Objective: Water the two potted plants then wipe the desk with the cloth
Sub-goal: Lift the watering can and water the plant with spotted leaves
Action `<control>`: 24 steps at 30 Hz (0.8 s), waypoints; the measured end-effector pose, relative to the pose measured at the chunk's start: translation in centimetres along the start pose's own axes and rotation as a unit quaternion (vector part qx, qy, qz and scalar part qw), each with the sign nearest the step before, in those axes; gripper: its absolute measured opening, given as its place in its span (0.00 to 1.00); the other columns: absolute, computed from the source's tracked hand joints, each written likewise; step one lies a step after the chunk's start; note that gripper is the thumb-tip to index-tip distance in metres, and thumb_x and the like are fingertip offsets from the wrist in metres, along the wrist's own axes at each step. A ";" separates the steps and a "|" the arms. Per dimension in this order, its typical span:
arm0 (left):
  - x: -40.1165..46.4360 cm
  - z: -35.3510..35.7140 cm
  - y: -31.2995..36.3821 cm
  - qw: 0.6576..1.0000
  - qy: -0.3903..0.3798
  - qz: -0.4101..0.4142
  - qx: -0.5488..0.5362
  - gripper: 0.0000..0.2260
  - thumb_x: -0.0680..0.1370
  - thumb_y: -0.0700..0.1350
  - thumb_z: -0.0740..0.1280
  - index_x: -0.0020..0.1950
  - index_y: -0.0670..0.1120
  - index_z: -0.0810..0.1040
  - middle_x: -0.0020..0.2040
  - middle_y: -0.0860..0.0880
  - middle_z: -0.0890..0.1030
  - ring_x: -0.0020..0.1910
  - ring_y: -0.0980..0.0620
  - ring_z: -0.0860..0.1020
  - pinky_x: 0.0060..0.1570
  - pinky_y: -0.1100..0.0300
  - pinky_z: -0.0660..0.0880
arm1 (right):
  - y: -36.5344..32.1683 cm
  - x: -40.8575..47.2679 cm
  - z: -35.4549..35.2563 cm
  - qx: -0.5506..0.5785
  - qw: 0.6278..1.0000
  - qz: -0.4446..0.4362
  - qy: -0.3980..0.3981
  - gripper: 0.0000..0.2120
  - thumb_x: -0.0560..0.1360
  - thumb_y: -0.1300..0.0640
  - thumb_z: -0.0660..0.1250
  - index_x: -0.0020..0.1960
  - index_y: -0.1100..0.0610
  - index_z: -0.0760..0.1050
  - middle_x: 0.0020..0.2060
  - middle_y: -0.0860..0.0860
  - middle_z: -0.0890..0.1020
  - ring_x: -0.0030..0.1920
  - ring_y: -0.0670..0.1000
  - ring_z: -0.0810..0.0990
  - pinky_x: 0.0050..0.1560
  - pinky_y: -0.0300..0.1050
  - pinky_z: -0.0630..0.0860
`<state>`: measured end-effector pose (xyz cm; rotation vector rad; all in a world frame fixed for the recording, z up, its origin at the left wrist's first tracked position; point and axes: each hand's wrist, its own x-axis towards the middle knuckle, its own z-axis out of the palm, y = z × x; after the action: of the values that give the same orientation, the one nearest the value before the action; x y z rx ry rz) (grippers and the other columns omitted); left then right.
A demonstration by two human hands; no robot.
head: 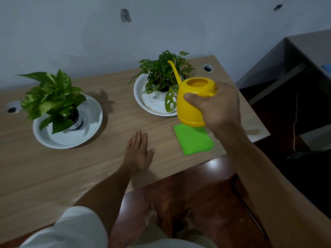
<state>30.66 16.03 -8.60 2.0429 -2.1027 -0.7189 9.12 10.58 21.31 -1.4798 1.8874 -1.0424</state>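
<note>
— What is the right hand (217, 104) gripping?

— It's clenching the handle of a glossy yellow plastic watering can (192, 102), its thin curved spout reaching into the holey-leaved plant (164, 76) sitting in a white dish (143, 104).

— And the left hand (138, 151)?

— Lying flat and released on the woodgrain desk (71, 167). The folded green cloth (194, 139) is resting just under the can; the broad-leaved plant (53, 99) is standing in its own dish, well left.

left hand (138, 151): bare, no rings/watch | left arm: bare forearm, white sleeve (75, 228) w/ rolled cuff near elbow | right hand (217, 106): bare, no jewellery | right arm: bare as far as seen | legs: light shorts/trousers (172, 237), near edge | feet (152, 214): bare
</note>
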 end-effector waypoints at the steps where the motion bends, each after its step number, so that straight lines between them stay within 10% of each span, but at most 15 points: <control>1: -0.1 0.0 0.0 1.000 0.001 -0.001 0.001 0.39 0.79 0.67 0.45 0.84 0.47 0.45 0.85 0.42 0.45 0.84 0.44 0.42 0.81 0.47 0.40 | 0.0 0.0 -0.2 0.001 1.000 0.000 -0.003 0.21 0.65 0.43 0.83 0.51 0.52 0.83 0.47 0.49 0.86 0.48 0.51 0.85 0.49 0.48 0.82; 10: -0.1 0.1 0.1 1.000 0.010 -0.006 -0.007 0.37 0.80 0.65 0.50 0.84 0.47 0.47 0.85 0.43 0.46 0.84 0.44 0.43 0.80 0.47 0.40 | -0.5 -0.1 -2.4 -0.016 0.999 -0.014 -0.037 0.22 0.63 0.43 0.84 0.47 0.57 0.84 0.42 0.52 0.87 0.43 0.53 0.86 0.46 0.56 0.83; 15: 0.1 0.0 0.1 1.000 -0.003 -0.011 -0.012 0.39 0.79 0.67 0.47 0.84 0.47 0.46 0.85 0.43 0.44 0.84 0.45 0.41 0.81 0.46 0.40 | -0.6 0.1 -3.8 -0.038 0.998 -0.022 -0.053 0.17 0.64 0.47 0.85 0.34 0.52 0.77 0.33 0.47 0.82 0.34 0.46 0.79 0.36 0.43 0.74; 24: 0.1 -0.4 0.3 1.000 -0.008 -0.013 -0.018 0.42 0.75 0.69 0.43 0.84 0.48 0.45 0.85 0.44 0.43 0.84 0.46 0.40 0.81 0.47 0.39 | -1.2 1.4 -5.5 -0.094 0.995 -0.033 -0.027 0.28 0.65 0.44 0.83 0.47 0.67 0.79 0.40 0.58 0.79 0.39 0.52 0.75 0.36 0.46 0.68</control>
<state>30.49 15.87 -8.15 2.0562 -2.0612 -0.7739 5.13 10.48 25.49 -1.6694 1.9546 -0.8648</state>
